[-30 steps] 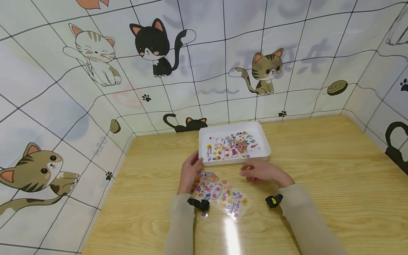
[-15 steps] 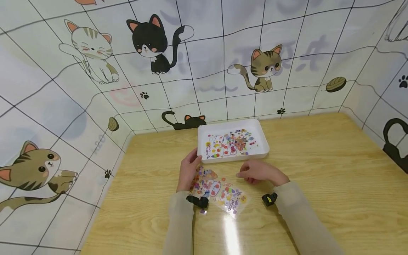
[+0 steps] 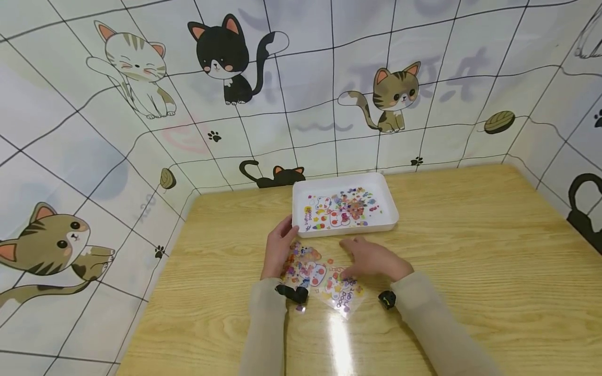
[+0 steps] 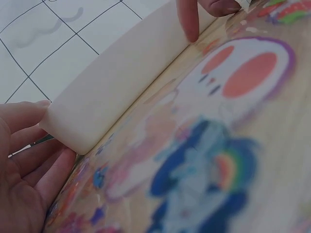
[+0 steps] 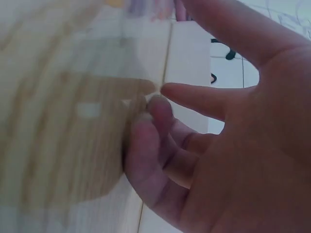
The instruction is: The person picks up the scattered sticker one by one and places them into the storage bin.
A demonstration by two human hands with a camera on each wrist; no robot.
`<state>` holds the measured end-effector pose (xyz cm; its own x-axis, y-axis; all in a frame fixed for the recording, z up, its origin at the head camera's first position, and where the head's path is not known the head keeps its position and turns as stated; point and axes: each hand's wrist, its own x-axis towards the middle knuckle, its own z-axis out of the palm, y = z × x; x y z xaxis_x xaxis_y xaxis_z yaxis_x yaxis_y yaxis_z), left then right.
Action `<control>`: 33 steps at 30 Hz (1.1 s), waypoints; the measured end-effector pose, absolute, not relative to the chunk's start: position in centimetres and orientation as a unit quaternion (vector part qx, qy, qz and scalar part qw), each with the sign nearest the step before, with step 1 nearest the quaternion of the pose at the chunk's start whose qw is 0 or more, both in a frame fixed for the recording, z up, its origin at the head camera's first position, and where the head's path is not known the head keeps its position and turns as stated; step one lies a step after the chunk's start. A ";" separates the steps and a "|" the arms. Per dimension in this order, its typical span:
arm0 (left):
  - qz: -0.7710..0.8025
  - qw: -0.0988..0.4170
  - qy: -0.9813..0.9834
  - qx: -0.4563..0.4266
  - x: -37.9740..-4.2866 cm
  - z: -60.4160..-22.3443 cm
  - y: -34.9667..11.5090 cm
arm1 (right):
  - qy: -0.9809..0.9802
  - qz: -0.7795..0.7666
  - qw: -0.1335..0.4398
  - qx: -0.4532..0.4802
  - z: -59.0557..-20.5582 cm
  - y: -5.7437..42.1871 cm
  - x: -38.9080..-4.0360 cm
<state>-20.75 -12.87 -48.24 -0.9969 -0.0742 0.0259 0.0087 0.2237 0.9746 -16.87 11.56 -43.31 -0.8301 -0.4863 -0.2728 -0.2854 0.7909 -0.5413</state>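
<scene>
Two clear sticker sheets lie on the wooden table in front of a white tray [image 3: 348, 227]. My left hand [image 3: 280, 245] rests on the left sheet [image 3: 307, 267], fingers relaxed and reaching the tray's near left corner [image 4: 73, 131]. The left wrist view shows that sheet [image 4: 209, 160] close up, printed with cartoon figures. My right hand [image 3: 370, 259] lies over the upper edge of the right sheet [image 3: 343, 296]. In the right wrist view its fingertips [image 5: 155, 109] touch a blurred clear sheet [image 5: 73, 121], fingers loosely bent and the thumb held off it.
More colourful stickers lie inside the tray. Cat-patterned wall panels [image 3: 226, 57] enclose the table at the back and on both sides. Bare wooden tabletop [image 3: 479, 235] stretches to the right of the tray. A glare stripe [image 3: 339, 344] shines on the table near me.
My right hand has moved left and toward me, from the bare table in front of the tray onto the right sticker sheet. My left hand has stayed put.
</scene>
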 end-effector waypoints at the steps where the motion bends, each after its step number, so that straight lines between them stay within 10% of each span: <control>1: -0.623 0.033 -0.781 0.021 -20.8 -48.3 -12.9 | 0.929 -0.232 0.202 -0.208 -43.4 11.4 -16.8; 33: -0.624 0.020 -0.780 0.034 -20.7 -47.8 -12.8 | 0.947 -0.188 0.192 -0.177 -41.5 11.8 -16.0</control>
